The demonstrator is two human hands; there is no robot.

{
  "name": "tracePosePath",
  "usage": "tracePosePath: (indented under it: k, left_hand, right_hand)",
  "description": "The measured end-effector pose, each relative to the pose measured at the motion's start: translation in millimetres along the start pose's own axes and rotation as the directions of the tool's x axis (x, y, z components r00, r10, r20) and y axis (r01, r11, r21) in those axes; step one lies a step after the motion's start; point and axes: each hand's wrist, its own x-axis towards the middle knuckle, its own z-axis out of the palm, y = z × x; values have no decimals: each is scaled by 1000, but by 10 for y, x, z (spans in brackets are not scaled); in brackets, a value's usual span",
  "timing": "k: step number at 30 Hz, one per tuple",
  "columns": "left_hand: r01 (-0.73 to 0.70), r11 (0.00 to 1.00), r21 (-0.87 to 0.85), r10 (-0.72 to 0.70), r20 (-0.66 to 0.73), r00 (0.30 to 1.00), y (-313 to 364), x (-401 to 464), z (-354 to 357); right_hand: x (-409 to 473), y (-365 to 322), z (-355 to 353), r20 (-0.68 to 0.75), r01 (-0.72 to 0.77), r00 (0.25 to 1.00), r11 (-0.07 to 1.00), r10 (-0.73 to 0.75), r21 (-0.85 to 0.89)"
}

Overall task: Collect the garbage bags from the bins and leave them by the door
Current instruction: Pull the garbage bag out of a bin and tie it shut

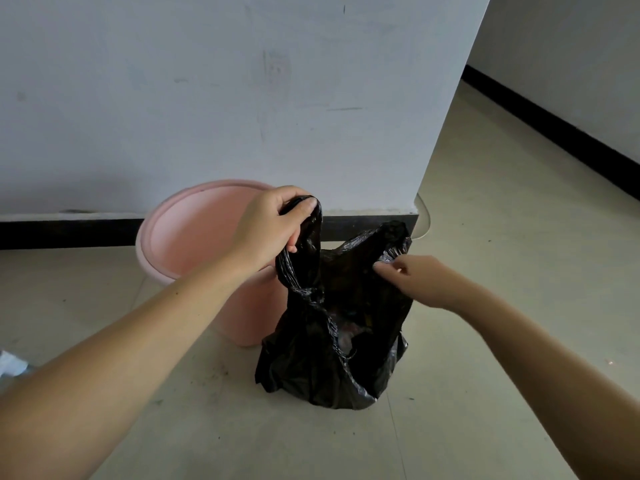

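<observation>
the left hand is clamped on one handle loop of the black garbage bag, fingers curled round the bunched plastic and lifting it up toward twelve o'clock. the right hand sits at about three o'clock from the bag's mouth, its thumb and fingertips pinching the other handle at the rim; that handle's loose end stands up above the fingers. between the two hands the bag's mouth gapes open, and some crumpled rubbish shows inside, too dark to tell what.

the bag's bottom rests on the floor, a pale tiled surface with a few dark specks, and the plastic sags and creases under the raised handles. just beside the bag, at nine to ten o'clock from it, stands a pink bin, upright, with no liner in it; the bag's side looks to touch the bin's wall low down. behind the bin at twelve o'clock is a white wall with a black skirting strip along its foot. at the far left edge, around eight o'clock, a bit of white litter lies on the floor.
</observation>
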Motion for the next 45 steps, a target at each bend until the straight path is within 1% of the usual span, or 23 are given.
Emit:
tracePosePath:
  k: [4, 6, 9, 11, 13, 14, 16, 17, 18, 19, 21, 23, 25, 28, 30, 32, 33, 35, 38, 40, 43, 44, 45]
  left_hand:
    - [-1, 1000, -23, 1, 5, 1000, 16, -30, 20]
    - [9, 1000, -28, -9, 1, 1000, 19, -31, 10]
    - [38, 998, -50, -38, -2, 999, 25, -25, -4]
    - [51, 997, -61, -51, 2, 999, 37, -38, -10]
    - [62, 996, -68, -62, 5, 998, 32, -46, -22]
    - [69, 995, -67, -69, 1, 998, 24, -47, -30]
    - [78, 995, -57, -79, -17, 997, 8, -40, -39]
    - [76, 996, -55, -78, -24, 997, 5, -34, -38]
    - [72, 996, -57, -74, -26, 997, 9, -29, -32]
    - [68, 996, -58, -70, -27, 997, 13, -26, -25]
    - [61, 997, -53, -62, -29, 998, 23, -20, -17]
    - [49, 997, -55, -51, -36, 998, 28, -14, -24]
    - [45, 998, -50, -47, -50, 998, 17, -5, -41]
    - [57, 997, -42, -60, -76, 995, -9, 13, -54]
    - [59, 997, -52, -64, -92, 994, -13, 21, -49]
    - [53, 997, -58, -58, -100, 993, -1, 23, -39]
    - [48, 998, -50, -53, -101, 993, 9, 26, -31]
    - [29, 1000, -1, -29, -102, 994, 26, 34, -15]
    - [-27, 996, 83, 35, -104, 994, 57, 41, 15]
    - [-62, 993, 103, 71, -88, 994, 87, 36, 33]
    - [-93, 987, 128, 98, -40, 994, 133, 11, 46]
    - [-92, 987, 130, 97, -33, 995, 138, 9, 42]
    - [-89, 987, 131, 94, -33, 995, 143, 6, 37]
  right_hand:
    - [-46, -200, 163, -75, 125, 990, 991, -121, 49]
    - [-30, -248, 174, -149, 157, 976, 987, -161, -38]
    - [40, -189, 216, -160, 54, 981, 939, -114, -339]
    - [89, -77, 209, -169, -13, 985, 943, -46, -334]
    - [123, 39, 104, -188, 28, 982, 999, -19, 46]
    - [124, 79, 9, -175, 58, 985, 935, 5, 349]
    - [69, 99, -219, -143, 79, 987, 562, 71, 823]
    - [44, 105, -310, -104, 66, 992, 397, 75, 915]
    - [30, 121, -365, -71, 46, 996, 332, 62, 942]
    - [22, 142, -381, -49, 28, 998, 379, 44, 925]
    - [28, 221, -328, -58, 33, 998, 644, 17, 764]
    - [35, 305, -254, -76, 81, 996, 868, -50, 490]
    - [51, 363, -244, -63, 94, 994, 986, -86, 141]
    - [82, 475, -282, -7, -89, 996, 930, 92, -357]
    - [92, 615, -253, 17, -263, 955, 868, 297, -422]
    - [50, 685, -217, -57, -356, 932, 871, 359, -339]
    - [46, 702, -206, -157, -339, 939, 903, 307, -263]
    - [6, 615, -255, -362, -203, 915, 979, 178, -32]
    - [-32, 381, -395, -506, 28, 856, 970, 102, 243]
    - [-25, 266, -442, -544, 124, 824, 888, 156, 443]
    - [-56, 152, -558, -370, 184, 891, 536, 262, 824]
    - [-77, 139, -596, -331, 163, 906, 506, 263, 847]
    - [-91, 152, -627, -341, 141, 904, 576, 256, 805]
